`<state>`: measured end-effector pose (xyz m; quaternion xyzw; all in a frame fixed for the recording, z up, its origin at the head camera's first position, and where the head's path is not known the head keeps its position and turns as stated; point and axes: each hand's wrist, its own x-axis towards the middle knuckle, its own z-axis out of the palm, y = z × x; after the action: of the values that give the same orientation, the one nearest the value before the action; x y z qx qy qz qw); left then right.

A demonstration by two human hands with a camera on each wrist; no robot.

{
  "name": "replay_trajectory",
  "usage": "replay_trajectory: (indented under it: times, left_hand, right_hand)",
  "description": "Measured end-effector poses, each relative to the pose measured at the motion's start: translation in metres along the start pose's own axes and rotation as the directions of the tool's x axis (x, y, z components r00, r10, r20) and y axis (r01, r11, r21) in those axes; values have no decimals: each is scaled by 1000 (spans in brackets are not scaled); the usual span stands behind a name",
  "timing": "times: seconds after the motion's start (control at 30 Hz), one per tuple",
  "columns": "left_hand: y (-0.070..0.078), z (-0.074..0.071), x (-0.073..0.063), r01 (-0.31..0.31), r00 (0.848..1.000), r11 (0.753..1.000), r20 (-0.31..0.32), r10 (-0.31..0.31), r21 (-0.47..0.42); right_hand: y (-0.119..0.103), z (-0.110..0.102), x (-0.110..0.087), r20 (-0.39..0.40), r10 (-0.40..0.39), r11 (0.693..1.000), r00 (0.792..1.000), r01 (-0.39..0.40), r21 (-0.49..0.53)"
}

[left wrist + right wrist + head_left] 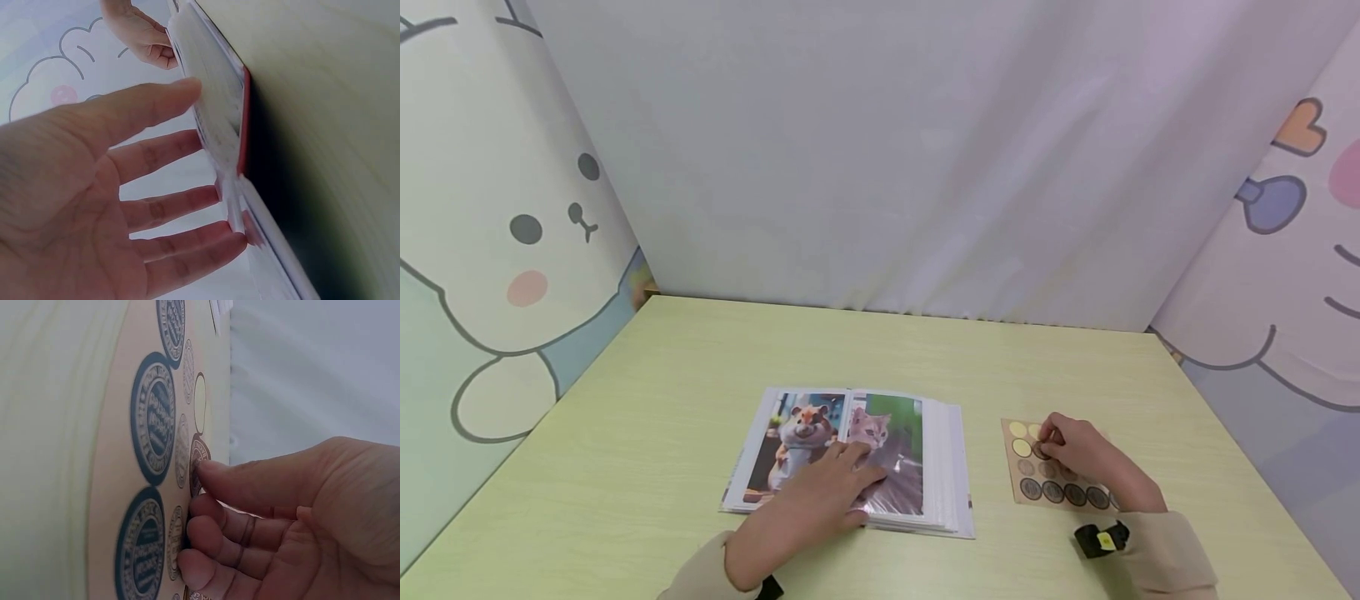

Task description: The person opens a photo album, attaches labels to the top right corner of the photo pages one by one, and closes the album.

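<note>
A photo album (957, 475) lies open on the table. Its left page bears a hamster picture (805, 429), its right page a kitten picture (906, 442). My left hand (820, 492) rests across the pages, fingers extended and spread; up close, its fingertips touch the page edges (215, 94). To the right lies a tan sheet of round stickers (1014, 478), with dark seal-like prints. My right hand (1078, 450) is over the sheet, thumb and curled fingers pinching at a brown round sticker (199, 449). The fingertips partly cover that sticker.
Near the sheet's far left corner, round cut-outs (1022, 447) show the pale table through them. A pale wood-grain table (700, 358) bears everything. Behind it hangs a light curtain (850, 167), with cartoon-printed panels (467, 208) at both sides.
</note>
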<state>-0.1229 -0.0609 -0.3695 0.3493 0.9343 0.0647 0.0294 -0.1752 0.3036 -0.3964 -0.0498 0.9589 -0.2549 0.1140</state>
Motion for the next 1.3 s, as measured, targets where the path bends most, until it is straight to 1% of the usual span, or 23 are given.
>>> replay_trajectory:
  times: [0.23, 0.5, 0.67, 0.9, 1.13, 1.3]
  left_hand:
    - [0, 0, 0, 5, 1000, 1000, 1, -5, -6]
    - [1, 0, 0, 15, 1000, 1000, 19, -15, -3]
    - [0, 0, -1, 10, 1000, 1000, 8, -10, 2]
    - [0, 0, -1, 3, 1000, 1000, -3, -3, -6]
    - [0, 0, -2, -3, 1000, 1000, -6, 3, -1]
    - [0, 1, 0, -2, 1000, 1000, 1, 2, -4]
  right_hand:
    - [1, 0, 1, 0, -8, 1000, 1000, 8, 2]
    - [1, 0, 0, -3, -34, 999, 999, 34, -2]
    - [-1, 0, -1, 1, -55, 998, 998, 55, -11]
    - [-3, -2, -4, 38, -70, 998, 997, 70, 10]
    - [-4, -4, -5, 71, -107, 994, 992, 106, 20]
    - [-4, -4, -6, 74, -124, 992, 989, 123, 16]
